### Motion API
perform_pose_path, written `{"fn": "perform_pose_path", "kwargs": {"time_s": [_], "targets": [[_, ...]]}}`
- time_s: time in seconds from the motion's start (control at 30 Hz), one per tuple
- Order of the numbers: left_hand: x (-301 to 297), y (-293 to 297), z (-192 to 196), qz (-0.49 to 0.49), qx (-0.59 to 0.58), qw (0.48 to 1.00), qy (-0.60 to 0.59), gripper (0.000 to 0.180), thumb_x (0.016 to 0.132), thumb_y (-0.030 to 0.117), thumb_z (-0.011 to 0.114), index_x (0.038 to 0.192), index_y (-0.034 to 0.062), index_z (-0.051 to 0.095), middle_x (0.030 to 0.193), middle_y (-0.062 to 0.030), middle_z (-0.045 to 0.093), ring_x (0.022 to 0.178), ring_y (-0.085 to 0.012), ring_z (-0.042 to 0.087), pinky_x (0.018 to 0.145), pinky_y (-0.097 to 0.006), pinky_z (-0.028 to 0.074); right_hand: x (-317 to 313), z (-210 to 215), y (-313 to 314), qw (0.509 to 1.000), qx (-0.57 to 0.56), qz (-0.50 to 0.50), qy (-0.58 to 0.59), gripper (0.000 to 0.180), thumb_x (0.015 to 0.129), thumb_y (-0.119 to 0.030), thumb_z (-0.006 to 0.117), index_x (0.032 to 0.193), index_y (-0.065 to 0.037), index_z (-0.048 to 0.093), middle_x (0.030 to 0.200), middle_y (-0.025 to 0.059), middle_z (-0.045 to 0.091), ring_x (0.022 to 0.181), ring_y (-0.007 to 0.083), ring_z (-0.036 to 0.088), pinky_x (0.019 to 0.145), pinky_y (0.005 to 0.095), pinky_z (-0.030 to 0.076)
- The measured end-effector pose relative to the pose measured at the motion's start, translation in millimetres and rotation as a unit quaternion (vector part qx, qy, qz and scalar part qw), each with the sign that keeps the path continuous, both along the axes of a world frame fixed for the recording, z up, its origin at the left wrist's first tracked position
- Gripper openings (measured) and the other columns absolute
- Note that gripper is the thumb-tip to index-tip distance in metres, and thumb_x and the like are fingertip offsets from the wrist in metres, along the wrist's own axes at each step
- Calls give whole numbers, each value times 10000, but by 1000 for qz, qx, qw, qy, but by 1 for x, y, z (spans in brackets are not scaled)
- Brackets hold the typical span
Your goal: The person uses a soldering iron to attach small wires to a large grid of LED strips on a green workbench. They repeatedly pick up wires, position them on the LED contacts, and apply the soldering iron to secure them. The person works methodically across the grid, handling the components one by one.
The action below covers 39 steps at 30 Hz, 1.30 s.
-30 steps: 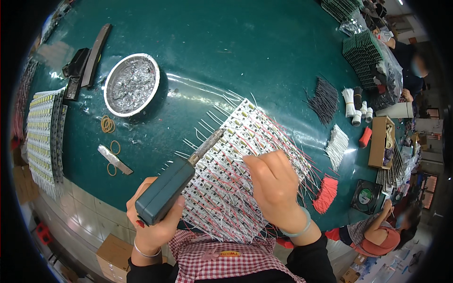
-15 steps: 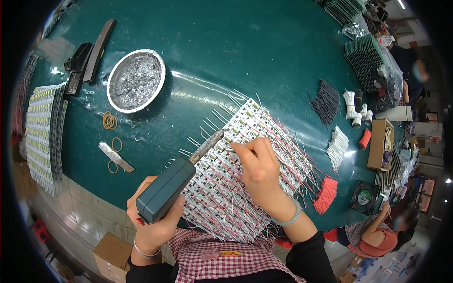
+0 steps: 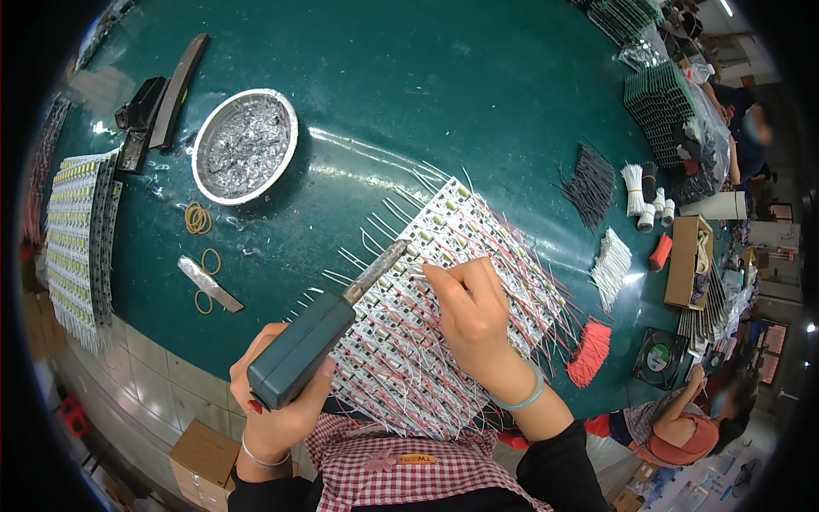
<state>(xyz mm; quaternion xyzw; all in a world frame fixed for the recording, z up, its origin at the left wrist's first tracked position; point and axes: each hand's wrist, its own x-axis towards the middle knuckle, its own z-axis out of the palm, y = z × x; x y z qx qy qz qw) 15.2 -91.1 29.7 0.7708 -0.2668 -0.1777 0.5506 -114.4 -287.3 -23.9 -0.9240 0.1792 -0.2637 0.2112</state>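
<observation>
My left hand [image 3: 286, 420] is wrapped round a dark green soldering gun [image 3: 300, 352]. Its metal tip [image 3: 384, 266] points up and right, over the upper left part of a white circuit-board panel [image 3: 452, 205]. Rows of small yellowish components cover the panel, and many red and white wires stick out of it. Just right of the tip, my right hand [image 3: 474, 314] is closed in a pinch on a thin white wire [image 3: 418, 275]. The wire's far end and exact contact with the board are too small to make out.
A round metal bowl [image 3: 199, 162] of silvery scraps stands upper left, near rubber bands [image 3: 198, 218] and a metal bar [image 3: 210, 283]. More panels [image 3: 78, 247] stand far left. Black [image 3: 589, 186], white [image 3: 610, 269] and red wire bundles [image 3: 589, 352] lie right. Two people work beyond.
The soldering tip has shifted slightly right and my right hand has moved a little right and down, still pinching. At the far right, one person's arm has moved.
</observation>
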Motion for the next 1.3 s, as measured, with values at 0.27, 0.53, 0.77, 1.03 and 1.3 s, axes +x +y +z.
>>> {"fn": "perform_pose_path", "kwargs": {"time_s": [0.27,0.53,0.77,1.03,1.3], "targets": [[-2,-1,-2,-29,9,999,-13,208,677,-38,754,872,-67,690,844,-151,675,707,-206,646,630,-301,502,0,0,-2,1000,5,5,5,360,695,78,641,1045,-5,653,831,90,528,754,252,546,595,354,459],[-3,-5,-2,-34,17,999,12,178,697,-36,754,863,-51,692,819,-135,674,693,-210,644,630,-302,501,0,0,-1,1000,6,1,15,342,703,64,646,1038,-5,651,840,85,527,769,251,544,603,354,461],[-1,-3,-2,-50,30,998,11,170,673,-35,756,829,-45,691,769,-120,654,646,-199,611,586,-298,473,0,2,-1,1000,-2,-3,18,329,709,53,654,1033,-5,658,844,80,531,771,245,545,603,349,463],[-1,1,1,-30,29,998,-56,200,652,-27,762,840,-58,702,783,-127,668,657,-214,634,594,-300,492,0,2,-1,1000,-4,-6,17,307,726,51,655,1027,-4,661,843,81,534,772,245,547,604,349,464],[-5,2,2,-9,19,1000,-17,235,655,-37,749,882,-75,700,863,-161,684,721,-226,662,633,-303,508,-1,1,0,1000,-14,-22,6,303,713,38,660,1011,-10,672,849,85,547,772,250,548,617,351,459]]}}
